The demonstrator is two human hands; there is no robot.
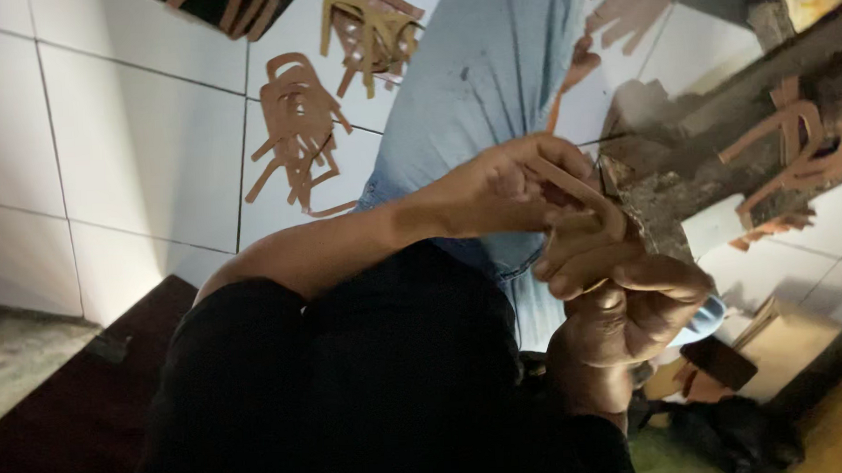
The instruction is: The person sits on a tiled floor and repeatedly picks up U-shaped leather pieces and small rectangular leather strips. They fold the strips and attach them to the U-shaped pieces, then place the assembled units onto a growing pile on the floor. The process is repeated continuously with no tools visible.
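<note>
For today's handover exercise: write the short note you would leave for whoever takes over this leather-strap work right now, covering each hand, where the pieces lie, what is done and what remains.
Left hand: fingers pinch the curved tan strap from above.
Right hand: grips the same strap from below, next to the grey work block.
Pieces: two piles of cut straps lie on the white tiled floor, a brown pile and a lighter pile; more straps rest on the block.
Done: many straps cut and laid out.
Left: the strap in hand is not yet set down; which pile it belongs to cannot be told.
</note>
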